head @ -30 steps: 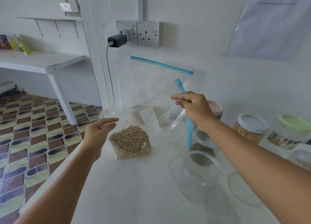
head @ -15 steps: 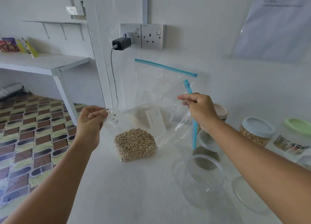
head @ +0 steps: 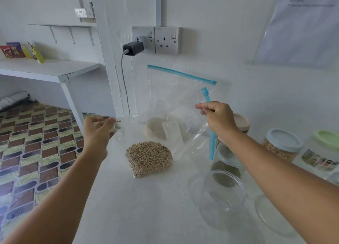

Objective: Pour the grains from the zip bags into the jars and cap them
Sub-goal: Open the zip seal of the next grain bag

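A clear zip bag (head: 176, 143) with a blue zip strip hangs in the air between my hands, and pale beans (head: 149, 158) sag in its lowest corner onto the white table (head: 146, 207). My left hand (head: 98, 132) pinches the bag's left corner. My right hand (head: 218, 119) pinches the bag's edge beside the blue zip strip (head: 209, 119). An empty clear jar (head: 222, 198) stands open below my right forearm. Behind it is an open jar of dark green grains (head: 226, 168).
A second zip bag (head: 165, 104) with pale grains leans on the wall behind. To the right stand jars with a pinkish lid (head: 241, 121), a blue lid (head: 283, 140) and a green lid (head: 328, 139). A clear lid (head: 271, 216) lies near the empty jar. The table's left edge drops to a tiled floor.
My left hand has risen and closed its fingers on the bag's left corner; one second ago it was open beside the bag. The right hand has kept its hold.
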Action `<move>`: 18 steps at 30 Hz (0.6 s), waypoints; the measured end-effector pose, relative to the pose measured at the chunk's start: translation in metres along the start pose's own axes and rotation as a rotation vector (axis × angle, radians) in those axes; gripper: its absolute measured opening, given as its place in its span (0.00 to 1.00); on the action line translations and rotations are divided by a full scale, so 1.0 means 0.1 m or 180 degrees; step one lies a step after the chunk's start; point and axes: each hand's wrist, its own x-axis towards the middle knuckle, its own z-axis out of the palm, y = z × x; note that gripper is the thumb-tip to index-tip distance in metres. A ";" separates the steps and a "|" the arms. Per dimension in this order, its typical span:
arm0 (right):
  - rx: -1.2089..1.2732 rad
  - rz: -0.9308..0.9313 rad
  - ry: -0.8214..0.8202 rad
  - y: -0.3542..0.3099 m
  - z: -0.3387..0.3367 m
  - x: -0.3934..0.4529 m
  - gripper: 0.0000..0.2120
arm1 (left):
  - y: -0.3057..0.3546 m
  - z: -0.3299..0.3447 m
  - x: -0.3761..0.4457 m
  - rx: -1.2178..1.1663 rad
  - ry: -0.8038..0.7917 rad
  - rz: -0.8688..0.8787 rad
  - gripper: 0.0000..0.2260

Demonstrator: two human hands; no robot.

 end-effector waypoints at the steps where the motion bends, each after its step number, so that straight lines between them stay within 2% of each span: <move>1: -0.0024 -0.0027 -0.0036 0.00 0.01 0.00 0.22 | 0.00 0.01 -0.01 -0.0002 -0.0196 0.0030 0.12; 4: -0.0056 -0.0052 -0.0074 -0.01 0.03 -0.01 0.22 | -0.01 -0.07 -0.04 -0.0068 -0.1131 -0.0241 0.06; 6: -0.0056 -0.0050 -0.0093 -0.01 0.02 -0.01 0.22 | -0.04 -0.13 -0.03 -0.0008 -0.1451 -0.0479 0.07; 9: -0.0048 -0.0038 -0.0125 0.00 0.02 -0.02 0.23 | -0.07 -0.13 -0.04 0.0228 -0.1333 -0.0351 0.11; 13: 0.0102 0.0109 0.0089 -0.01 -0.02 -0.01 0.21 | -0.05 -0.09 -0.04 0.0139 -0.0611 0.0099 0.08; 15: 0.0156 0.0184 0.0084 0.00 -0.03 -0.03 0.20 | -0.08 -0.10 -0.03 0.0060 -0.0676 0.0077 0.08; 18: 0.0076 0.0183 -0.0042 0.01 -0.02 -0.06 0.19 | -0.13 -0.15 -0.01 0.0236 -0.1107 -0.0136 0.10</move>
